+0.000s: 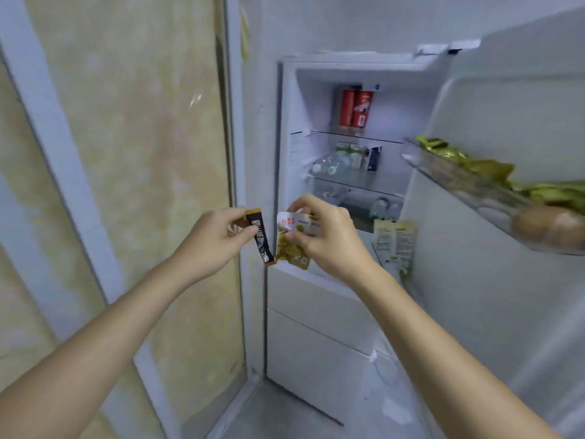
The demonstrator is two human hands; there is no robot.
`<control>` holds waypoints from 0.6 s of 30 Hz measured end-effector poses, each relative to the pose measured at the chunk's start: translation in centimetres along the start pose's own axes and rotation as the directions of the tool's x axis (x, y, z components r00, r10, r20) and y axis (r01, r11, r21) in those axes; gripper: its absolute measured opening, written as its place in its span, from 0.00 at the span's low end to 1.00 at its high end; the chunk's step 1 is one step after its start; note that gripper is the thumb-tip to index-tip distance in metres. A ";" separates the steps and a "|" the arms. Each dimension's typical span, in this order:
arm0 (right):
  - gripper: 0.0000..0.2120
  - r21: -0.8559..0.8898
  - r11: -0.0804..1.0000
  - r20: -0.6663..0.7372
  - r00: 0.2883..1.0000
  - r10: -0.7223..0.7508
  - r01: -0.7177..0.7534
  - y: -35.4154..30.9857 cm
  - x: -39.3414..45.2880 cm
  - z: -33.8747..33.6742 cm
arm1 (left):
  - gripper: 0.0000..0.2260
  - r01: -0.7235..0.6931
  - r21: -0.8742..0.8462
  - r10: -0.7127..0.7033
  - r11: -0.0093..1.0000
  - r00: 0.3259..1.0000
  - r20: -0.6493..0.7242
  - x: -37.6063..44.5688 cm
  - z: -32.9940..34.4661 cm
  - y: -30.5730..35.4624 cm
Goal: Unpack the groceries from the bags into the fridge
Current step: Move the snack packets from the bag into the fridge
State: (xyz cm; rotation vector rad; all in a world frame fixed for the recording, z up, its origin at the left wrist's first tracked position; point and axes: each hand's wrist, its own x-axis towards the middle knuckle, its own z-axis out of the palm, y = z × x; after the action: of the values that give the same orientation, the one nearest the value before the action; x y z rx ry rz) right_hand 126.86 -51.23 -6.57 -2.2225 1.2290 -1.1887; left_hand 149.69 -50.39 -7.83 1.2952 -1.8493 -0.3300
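Note:
My left hand (pixel 218 237) pinches a narrow black stick packet (pixel 260 239) with a gold top, held upright in front of the open fridge (pixel 288 122). Close to its right, my right hand (pixel 326 236) grips a white and yellow snack pouch (pixel 292 240) by its upper part. Both hands hover at the level of the fridge's lower shelf, just left of the open door (pixel 506 106). No grocery bags are in view.
Two red cans (pixel 354 107) stand on the top shelf, cartons and water bottles (pixel 345 160) on the middle one. The door's upper rack (pixel 468 182) holds gold-green packets and eggs (pixel 547 226). Pale pouches (pixel 395 242) sit in a lower door rack. Left is a wall.

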 end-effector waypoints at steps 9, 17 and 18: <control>0.13 -0.246 0.903 -0.338 0.904 0.260 -0.352 8.4 -4.2 -8.7 | 0.05 -0.148 -0.257 0.208 0.955 0.952 0.226 9.8 15.4 6.2; 0.11 -0.539 0.604 -0.277 0.801 0.532 -0.587 12.9 -7.7 -9.3 | 0.09 0.016 -0.233 0.102 0.972 0.867 0.487 11.6 26.9 7.6; 0.11 -0.550 0.576 -0.261 0.780 0.569 -0.604 13.4 -8.0 -9.1 | 0.09 0.001 -0.185 0.097 0.983 0.848 0.521 11.5 28.1 7.2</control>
State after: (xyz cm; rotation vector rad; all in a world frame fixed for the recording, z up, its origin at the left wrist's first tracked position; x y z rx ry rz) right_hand 110.22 -51.45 -13.61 -1.8334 2.4131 -0.6142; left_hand 122.54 -63.90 -15.17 1.0966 -2.2392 -0.8816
